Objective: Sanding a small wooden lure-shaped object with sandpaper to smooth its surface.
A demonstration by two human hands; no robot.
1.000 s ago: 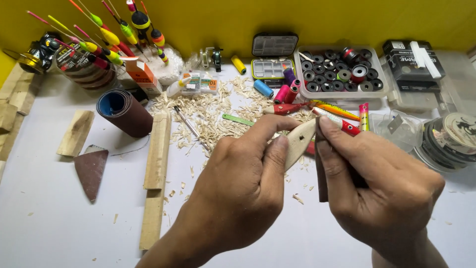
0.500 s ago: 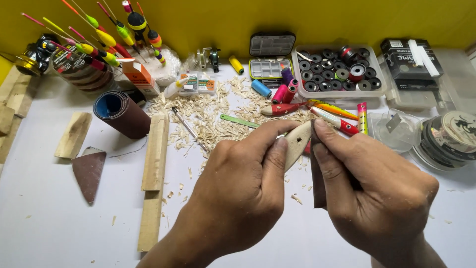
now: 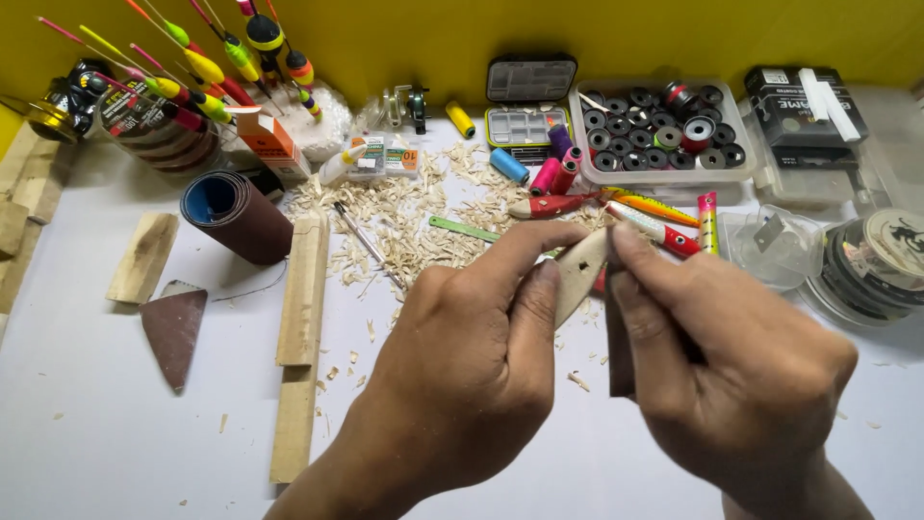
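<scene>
White tabletop (image 3: 87, 424) under a yellow wall fills my view, littered with wood shavings (image 3: 404, 226), a long wooden strip (image 3: 300, 327) and a roll of sandpaper (image 3: 236, 217). Centre frame, my left hand (image 3: 472, 376) pinches a small pale carved wood piece (image 3: 577, 274) between thumb and forefinger. Its long axis tilts up and to the right, toward my right hand (image 3: 741, 376), which touches its upper end while gripping a folded dark sandpaper strip (image 3: 619, 342). Both hands sit equally close.
</scene>
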